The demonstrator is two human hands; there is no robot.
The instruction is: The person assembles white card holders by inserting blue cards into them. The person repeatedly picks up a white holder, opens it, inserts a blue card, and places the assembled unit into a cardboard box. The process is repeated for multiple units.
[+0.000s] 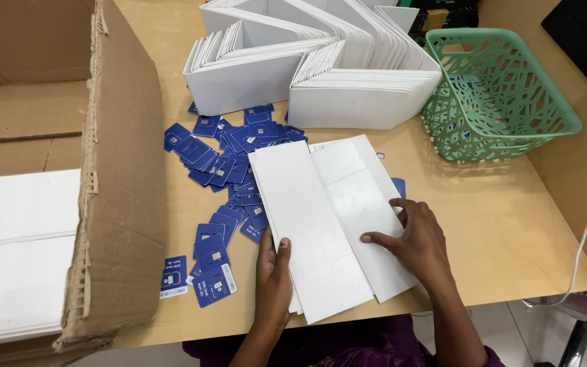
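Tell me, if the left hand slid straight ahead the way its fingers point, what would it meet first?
Probably the scattered blue cards. The left hand points up along the edge of the white folded sheets toward them, though depth is unclear.

This looks like a small packing or assembly workplace rather than a home. A plain wooden table carries fanned stacks of identical white card folders at the top of the frame and a heap of blue SIM-type cards at centre left. A large open cardboard carton of white sheets fills the left edge, and a green plastic basket sits at the upper right.
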